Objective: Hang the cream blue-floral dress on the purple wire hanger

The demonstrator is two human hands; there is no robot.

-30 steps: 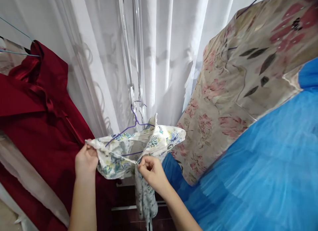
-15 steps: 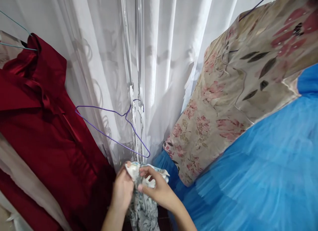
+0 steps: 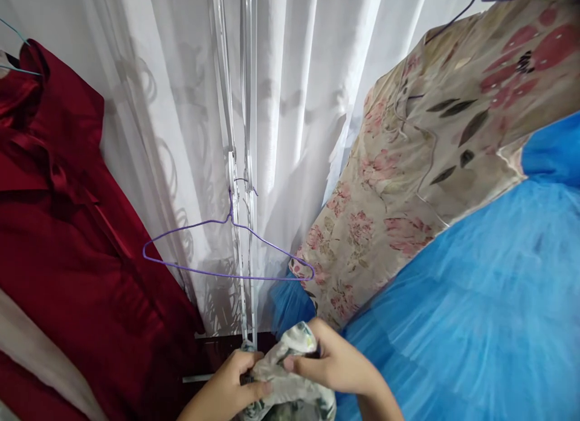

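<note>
So, from the head cam: both hands are on the same thing, a white garment (image 3: 301, 382) with a bluish-green and yellow flowery print. It's bunched up at the bottom of the view, right of the middle of the hands' gap, and its lower end runs out of frame. Left hand (image 3: 238, 379) has a fold gripped between thumb and fingers; right hand (image 3: 338, 360) is grasping it too, thumb on the near side, some of the fingers tucked behind the cloth.

Above them, well apart from the garment, there's a purple wire hanger (image 3: 238, 277), its whole outline showing, with its hook up at the white metal rails (image 3: 248, 107). Pleated white curtain (image 3: 290, 77) behind that.

Off to the left hangs a dark red dress (image 3: 49, 246), with teal wire (image 3: 20, 69) at its neck. Over on the right, a beige dress (image 3: 385, 185), and the only markings I can make out on it are pink flowers and dark leaves. Next to it, a blue ruffled skirt (image 3: 453, 300).
</note>
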